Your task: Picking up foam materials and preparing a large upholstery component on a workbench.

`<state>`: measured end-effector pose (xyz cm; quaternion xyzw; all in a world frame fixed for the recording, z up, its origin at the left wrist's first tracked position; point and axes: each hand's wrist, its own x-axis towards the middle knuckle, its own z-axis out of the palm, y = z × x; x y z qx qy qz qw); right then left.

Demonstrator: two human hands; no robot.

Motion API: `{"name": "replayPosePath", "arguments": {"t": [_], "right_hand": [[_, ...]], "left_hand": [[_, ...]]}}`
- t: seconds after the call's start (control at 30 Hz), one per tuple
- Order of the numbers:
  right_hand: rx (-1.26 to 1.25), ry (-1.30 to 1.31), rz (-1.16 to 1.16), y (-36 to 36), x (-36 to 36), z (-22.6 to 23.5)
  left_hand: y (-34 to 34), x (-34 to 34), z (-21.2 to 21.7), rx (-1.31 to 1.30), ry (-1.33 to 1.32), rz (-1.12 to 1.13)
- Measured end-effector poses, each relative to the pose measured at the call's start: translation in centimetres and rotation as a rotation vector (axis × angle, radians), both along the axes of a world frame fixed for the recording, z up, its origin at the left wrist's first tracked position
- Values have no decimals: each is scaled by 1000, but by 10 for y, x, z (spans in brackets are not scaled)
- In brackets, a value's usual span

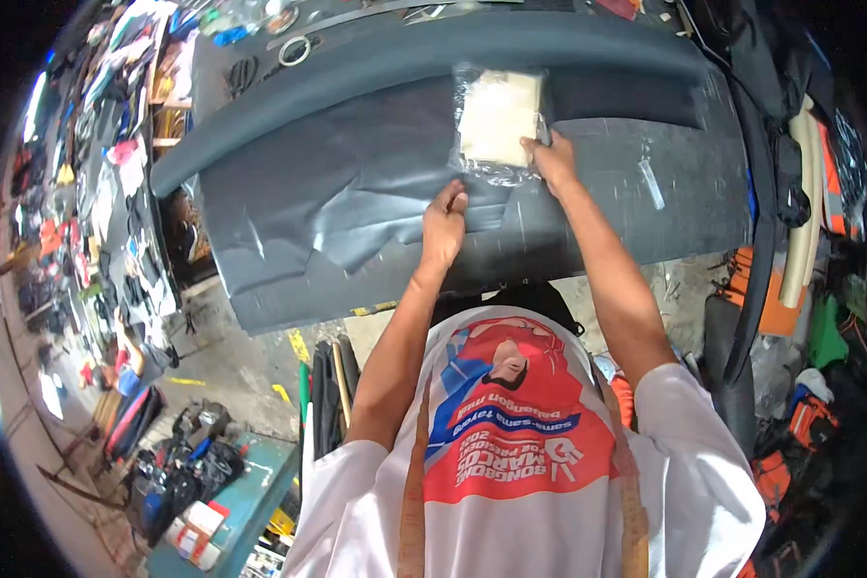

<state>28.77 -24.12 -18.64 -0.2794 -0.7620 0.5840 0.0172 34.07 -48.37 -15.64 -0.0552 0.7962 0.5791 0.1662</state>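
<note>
Head view, looking down on a worktable draped with dark grey sheet material. The left hand lies knuckles up on a grey sheet, fingers curled over its wrinkled lower edge near the table's front; whether they pinch the sheet or merely press it cannot be told. The right hand reaches further in and grips the lower right corner of a clear plastic packet, which holds a flat, cream-coloured square and lies on the sheet, just below a long grey roll that runs across the far side of the table (the packet's crinkled lower edge lies between the two hands). A metal ring rests on the roll at upper left. A tape measure hangs round the person's neck over a white printed shirt. Left of the table, a cluttered rack; lower left, a teal bench with tools; right, cream foam tubes.
</note>
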Motion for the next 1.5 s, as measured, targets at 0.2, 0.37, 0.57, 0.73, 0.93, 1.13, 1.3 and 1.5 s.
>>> {"name": "replayPosePath", "arguments": {"t": [0.2, 0.37, 0.57, 0.73, 0.93, 1.13, 1.3, 1.5], "right_hand": [[-390, -153, -161, -26, 63, 26], [-460, -230, -174, -42, 95, 35], [-576, -239, -152, -49, 129, 32], [-626, -201, -200, -66, 129, 19], [-404, -225, -129, -43, 140, 7], [-458, -360, -244, -36, 147, 34], [-484, -132, -53, -72, 133, 40], [-440, -175, 37, -78, 132, 32]], "left_hand": [[0, -14, 24, 238, -213, 83], [-9, -10, 25, -19, -43, 44], [-9, -6, 21, -338, 224, -79], [-27, -12, 11, -207, 214, 2], [-44, -3, 20, -50, -1, 15], [-106, -5, -1, -308, 75, -215], [-121, 8, -2, 41, 19, -55], [-83, 2, 7, 95, -243, 3]]}}
